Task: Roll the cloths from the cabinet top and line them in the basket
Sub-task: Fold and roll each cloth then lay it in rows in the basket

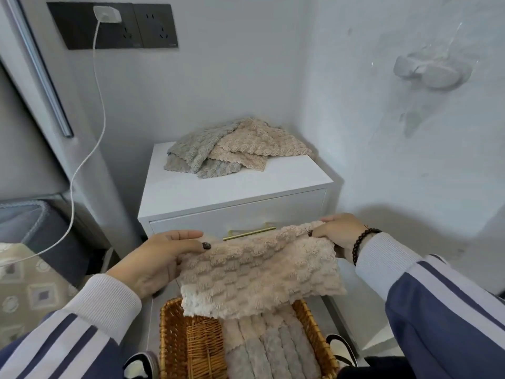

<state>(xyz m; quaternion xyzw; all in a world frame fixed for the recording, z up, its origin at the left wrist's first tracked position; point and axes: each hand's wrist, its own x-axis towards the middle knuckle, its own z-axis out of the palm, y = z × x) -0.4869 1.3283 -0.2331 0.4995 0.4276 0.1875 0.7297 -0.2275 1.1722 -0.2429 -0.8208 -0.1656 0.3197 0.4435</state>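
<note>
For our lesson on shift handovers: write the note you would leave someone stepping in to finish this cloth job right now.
Left hand: pinches the left top corner of a beige cloth.
Right hand: pinches its right top corner; the cloth hangs spread out above the basket, not yet rolled.
Done: several rolled cloths, beige and grey, line the basket's right side; its left side is bare wicker.
Left: roll the held cloth and set it in, then the pile of grey and beige cloths on the cabinet.
</note>
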